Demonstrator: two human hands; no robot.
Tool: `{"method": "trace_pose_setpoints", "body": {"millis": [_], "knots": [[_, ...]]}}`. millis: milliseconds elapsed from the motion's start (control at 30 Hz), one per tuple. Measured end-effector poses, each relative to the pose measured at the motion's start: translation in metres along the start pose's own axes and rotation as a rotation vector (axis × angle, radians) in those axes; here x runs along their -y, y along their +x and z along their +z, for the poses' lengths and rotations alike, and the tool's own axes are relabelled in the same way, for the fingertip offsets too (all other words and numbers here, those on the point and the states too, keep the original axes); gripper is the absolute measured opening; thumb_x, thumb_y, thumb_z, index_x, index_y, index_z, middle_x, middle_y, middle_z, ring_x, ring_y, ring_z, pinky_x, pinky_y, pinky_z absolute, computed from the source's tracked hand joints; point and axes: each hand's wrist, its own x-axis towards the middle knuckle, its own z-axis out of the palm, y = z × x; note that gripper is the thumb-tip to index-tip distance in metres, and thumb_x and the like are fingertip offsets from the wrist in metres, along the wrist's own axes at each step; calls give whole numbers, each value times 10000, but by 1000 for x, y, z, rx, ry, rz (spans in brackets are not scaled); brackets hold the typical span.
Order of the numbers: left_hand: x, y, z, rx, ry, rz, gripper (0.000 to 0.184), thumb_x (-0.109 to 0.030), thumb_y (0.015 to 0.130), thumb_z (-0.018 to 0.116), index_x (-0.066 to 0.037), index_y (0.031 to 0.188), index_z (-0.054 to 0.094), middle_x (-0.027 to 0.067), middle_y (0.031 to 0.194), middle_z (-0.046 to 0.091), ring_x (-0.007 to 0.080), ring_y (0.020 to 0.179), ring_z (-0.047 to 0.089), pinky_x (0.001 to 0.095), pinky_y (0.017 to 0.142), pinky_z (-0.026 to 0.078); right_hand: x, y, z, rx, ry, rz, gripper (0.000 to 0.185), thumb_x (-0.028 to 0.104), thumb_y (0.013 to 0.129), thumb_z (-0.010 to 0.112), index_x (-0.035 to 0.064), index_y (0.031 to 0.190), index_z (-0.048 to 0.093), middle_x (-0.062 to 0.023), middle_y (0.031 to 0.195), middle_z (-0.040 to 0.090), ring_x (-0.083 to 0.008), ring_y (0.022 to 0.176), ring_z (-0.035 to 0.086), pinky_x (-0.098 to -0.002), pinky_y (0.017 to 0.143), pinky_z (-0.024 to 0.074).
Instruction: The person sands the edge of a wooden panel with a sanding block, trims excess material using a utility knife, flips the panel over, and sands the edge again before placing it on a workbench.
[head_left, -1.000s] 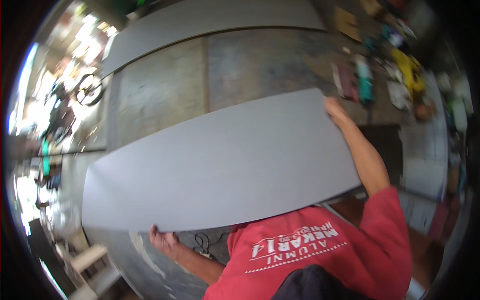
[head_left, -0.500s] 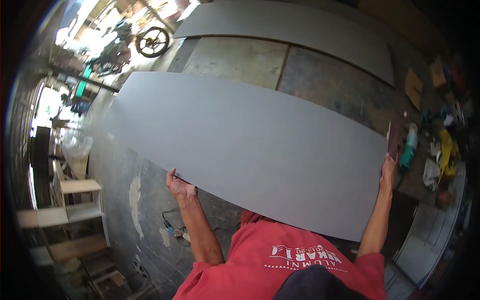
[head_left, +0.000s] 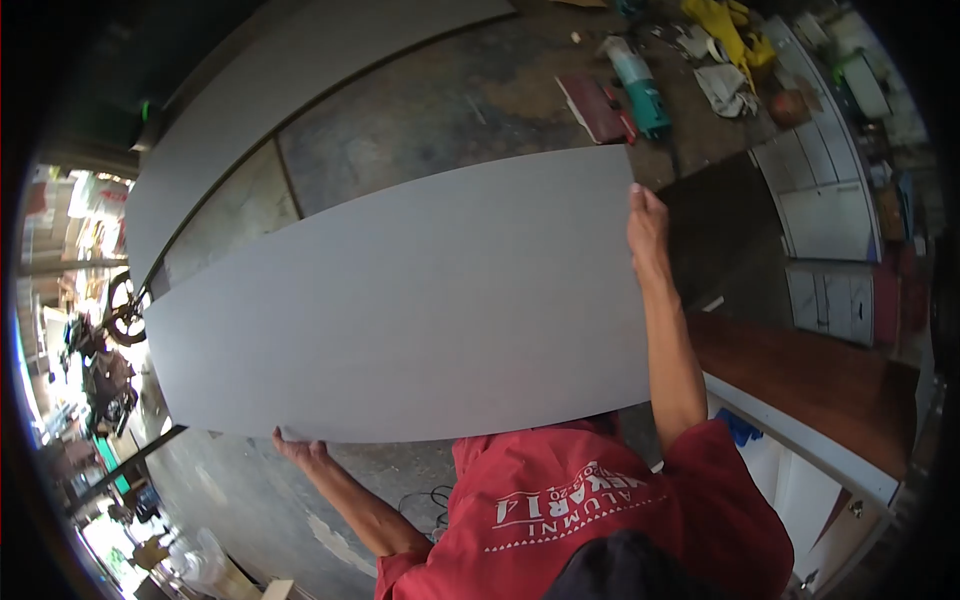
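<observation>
A long grey panel (head_left: 410, 310) stretches across the middle of the view, in front of my red shirt. My left hand (head_left: 300, 447) grips its near long edge toward the left end, thumb at the edge and the other fingers mostly hidden under the board. At the right short end, my right hand (head_left: 648, 222) is closed on the edge close to the far corner. The panel's underside is out of sight.
Another grey panel (head_left: 210, 140) lies beyond, at upper left. A teal power tool (head_left: 640, 90) and a dark red flat piece (head_left: 592, 108) rest past the right corner. White cabinets (head_left: 825, 215) and a brown board (head_left: 800, 390) stand at right; a motorcycle (head_left: 105, 365) is at far left.
My view has turned to the right, bringing the cabinets and brown board into sight. Both hands still hold the panel, whose right end now points farther up in the view.
</observation>
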Motion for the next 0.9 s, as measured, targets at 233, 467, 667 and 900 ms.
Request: {"method": "trace_pose_setpoints", "body": {"millis": [233,467,667,900], "knots": [[-19,-29,-4,-218,1062,254,653,-357,901,691,-27,1424,482,189,1238,634,307,1111,622,440,939,509,-35,-20,-1,164,154,245,402,315,1060,480,-34,1224,592,-104,1112,643,-166,1023,548,-335,925,443],[156,-138,169,490,1274,959,627,-277,946,707,-36,1470,460,174,1480,495,273,1385,432,388,1147,321,-88,-31,-35,349,148,155,277,283,1040,512,39,1126,613,-79,1005,635,-176,965,565,-335,879,463],[305,-177,265,624,1860,934,1032,-670,833,645,-131,1601,217,247,1662,39,473,1523,-58,762,1088,-71,-77,83,-65,320,-181,-425,292,283,975,634,30,1120,654,-185,1093,692,-321,1040,671,-407,879,517],[321,-191,275,635,1962,893,1106,-797,819,544,-131,1613,160,250,1660,-10,480,1517,-80,749,1105,-41,-11,190,47,298,-376,-776,637,454,937,624,44,1394,453,-232,1425,450,-378,1307,436,-470,1075,368]]}}
